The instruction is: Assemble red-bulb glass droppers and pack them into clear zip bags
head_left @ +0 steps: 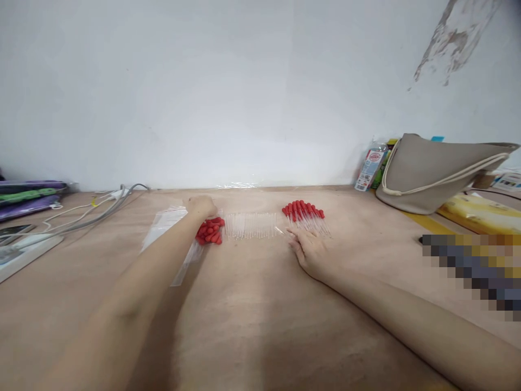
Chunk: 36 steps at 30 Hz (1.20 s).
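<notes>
My left hand (201,206) is bent over beside a pile of red rubber bulbs (210,231) at centre left. Its fingers are hidden behind the back of the hand. My right hand (310,251) has its thumb and fingers close together around the end of a slanted clear glass tube (279,231). Just beyond it, several glass droppers with red bulbs (303,209) lie side by side, bulbs pointing away from me. Between the hands runs a row of clear thin tubes (250,225) without bulbs.
Clear plastic bags (160,225) lie under and beside my left forearm. Cables (101,209) and purple packages (32,198) are at the left. A grey bag (435,174), a bottle (371,165) and a yellow pack (480,212) stand at the right, near the wall.
</notes>
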Tool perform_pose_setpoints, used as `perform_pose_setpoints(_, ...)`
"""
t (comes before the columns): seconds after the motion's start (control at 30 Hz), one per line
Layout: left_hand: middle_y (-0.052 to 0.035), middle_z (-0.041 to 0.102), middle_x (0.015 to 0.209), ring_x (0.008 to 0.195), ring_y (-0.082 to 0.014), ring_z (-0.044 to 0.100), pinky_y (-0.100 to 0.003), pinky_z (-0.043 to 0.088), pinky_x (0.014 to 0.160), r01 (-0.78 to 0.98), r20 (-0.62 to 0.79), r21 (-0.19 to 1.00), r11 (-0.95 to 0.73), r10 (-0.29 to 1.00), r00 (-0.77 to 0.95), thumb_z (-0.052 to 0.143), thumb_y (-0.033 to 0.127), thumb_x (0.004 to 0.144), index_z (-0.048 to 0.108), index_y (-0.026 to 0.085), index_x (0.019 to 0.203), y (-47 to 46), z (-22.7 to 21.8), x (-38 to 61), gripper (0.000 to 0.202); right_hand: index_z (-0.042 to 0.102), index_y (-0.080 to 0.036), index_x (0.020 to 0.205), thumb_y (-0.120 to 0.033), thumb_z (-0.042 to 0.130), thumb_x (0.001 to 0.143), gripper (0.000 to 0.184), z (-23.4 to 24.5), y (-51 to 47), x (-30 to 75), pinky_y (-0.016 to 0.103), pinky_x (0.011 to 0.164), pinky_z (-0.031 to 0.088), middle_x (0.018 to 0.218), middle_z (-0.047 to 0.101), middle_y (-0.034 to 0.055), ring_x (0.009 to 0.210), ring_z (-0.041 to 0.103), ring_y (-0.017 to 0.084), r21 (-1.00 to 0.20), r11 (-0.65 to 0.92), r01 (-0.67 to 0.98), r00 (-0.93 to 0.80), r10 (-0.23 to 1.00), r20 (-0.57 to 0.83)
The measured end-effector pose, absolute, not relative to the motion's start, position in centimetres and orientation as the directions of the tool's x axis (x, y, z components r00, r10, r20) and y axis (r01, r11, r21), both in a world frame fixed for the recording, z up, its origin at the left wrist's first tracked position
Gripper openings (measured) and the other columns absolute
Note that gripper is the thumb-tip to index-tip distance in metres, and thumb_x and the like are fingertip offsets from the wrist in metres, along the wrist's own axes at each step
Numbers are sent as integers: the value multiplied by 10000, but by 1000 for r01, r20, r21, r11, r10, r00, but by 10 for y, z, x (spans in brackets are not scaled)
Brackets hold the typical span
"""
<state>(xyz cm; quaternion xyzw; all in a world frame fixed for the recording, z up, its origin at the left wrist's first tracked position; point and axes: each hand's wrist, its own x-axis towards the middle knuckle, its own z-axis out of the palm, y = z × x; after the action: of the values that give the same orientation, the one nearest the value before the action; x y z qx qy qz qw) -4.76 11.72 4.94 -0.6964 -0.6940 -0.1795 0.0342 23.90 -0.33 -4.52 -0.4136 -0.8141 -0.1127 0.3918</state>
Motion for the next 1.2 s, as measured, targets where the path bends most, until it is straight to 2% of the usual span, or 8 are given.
perform_pose_setpoints(0.1, -146, 629, 813, 883, -307, 558, -394, 391, 732, 985, 383, 164, -54, 924, -13, 499, 342, 770, 578, 124, 776, 102, 53, -36, 232, 503, -172, 1080, -192, 350, 877, 255, -45, -3, 241, 316, 707, 378, 899, 631, 83, 821, 566, 196, -180, 657, 732, -358, 596, 719)
perform_pose_setpoints(0.17, -103, 620, 903, 891, -247, 557, -339, 401, 737, 976, 439, 144, -161, 895, 83, 425, 353, 825, 545, 156, 901, 81, 47, -26, 243, 542, -176, 999, -192, 356, 872, 226, -42, -3, 240, 314, 692, 387, 869, 625, 83, 800, 562, 195, -217, 666, 714, -355, 611, 708)
perform_pose_setpoints(0.23, -61, 618, 830, 772, -200, 572, -294, 416, 666, 896, 478, 149, -419, 823, 306, 411, 335, 844, 522, 167, 897, 53, 35, -15, 208, 554, -176, 941, -196, 375, 863, 196, -39, -3, 239, 311, 688, 388, 835, 619, 74, 771, 556, 187, -253, 667, 700, -357, 634, 686)
perform_pose_setpoints(0.3, -25, 606, 740, 664, -169, 567, -266, 414, 592, 815, 449, 195, -545, 789, 420, 413, 335, 854, 514, 180, 880, 24, 19, -6, 187, 552, -178, 904, -209, 405, 850, 160, -36, -5, 237, 308, 690, 383, 803, 614, 58, 738, 550, 173, -271, 671, 690, -366, 647, 669)
perform_pose_setpoints(0.37, -28, 608, 765, 676, -167, 566, -263, 418, 585, 764, 450, 220, -606, 758, 472, 433, 343, 854, 520, 181, 883, 2, 4, 1, 186, 545, -178, 872, -224, 430, 842, 127, -34, -7, 236, 303, 698, 375, 768, 608, 37, 695, 539, 152, -273, 690, 670, -390, 641, 661)
perform_pose_setpoints(0.5, -31, 620, 865, 787, -154, 569, -266, 439, 694, 631, 517, 283, -722, 669, 534, 415, 271, 879, 545, 191, 932, -13, -15, 9, 162, 532, -178, 818, -247, 434, 854, 125, -33, -11, 233, 288, 713, 361, 714, 599, 11, 635, 522, 119, -248, 770, 587, -471, 575, 670)
perform_pose_setpoints(0.9, -34, 620, 874, 806, -158, 578, -282, 455, 717, 583, 562, 319, -747, 644, 518, 430, 227, 873, 515, 188, 958, -10, -25, 11, 126, 535, -179, 811, -242, 427, 859, 134, -33, -14, 223, 284, 717, 346, 708, 609, 5, 621, 520, 111, -259, 766, 588, -464, 582, 668)
perform_pose_setpoints(1.2, -26, 632, 838, 764, -142, 574, -263, 450, 696, 496, 549, 412, -764, 643, 533, 450, 240, 865, 581, 181, 902, -13, -16, 13, 148, 519, -175, 747, -249, 390, 880, 199, -31, -13, 224, 278, 688, 316, 640, 571, -8, 583, 488, 103, -213, 813, 542, -542, 532, 650)
